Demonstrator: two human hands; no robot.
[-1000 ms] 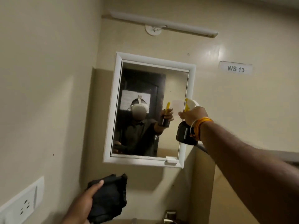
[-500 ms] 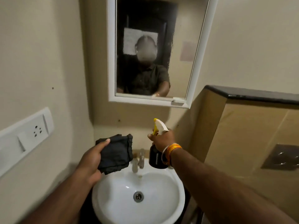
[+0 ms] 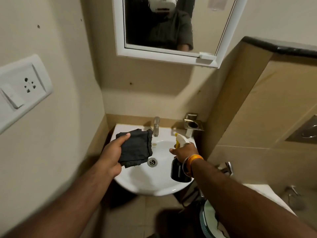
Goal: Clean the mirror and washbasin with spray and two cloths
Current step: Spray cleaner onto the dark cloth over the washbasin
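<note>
A white-framed mirror (image 3: 202, 23) hangs on the wall at the top of the view. Below it sits a round white washbasin (image 3: 154, 184) with a steel tap (image 3: 156, 126) and a drain (image 3: 152, 162). My left hand (image 3: 113, 155) grips a folded black cloth (image 3: 136, 149) over the basin's left side. My right hand (image 3: 186, 151) holds a spray bottle (image 3: 179, 170) with a black body and a white and yellow trigger head, over the basin's right side. Only one cloth shows.
A white socket and switch plate (image 3: 22, 88) is on the left wall. A steel holder (image 3: 193, 125) stands right of the tap. A dark-topped ledge (image 3: 277, 47) and a steel wall plate (image 3: 307, 130) lie to the right. A toilet rim (image 3: 208, 219) shows below.
The view has dropped from the mirror to the basin. My right hand brought the spray bottle down from the mirror to above the basin; my left hand kept the cloth and moved over the bowl.
</note>
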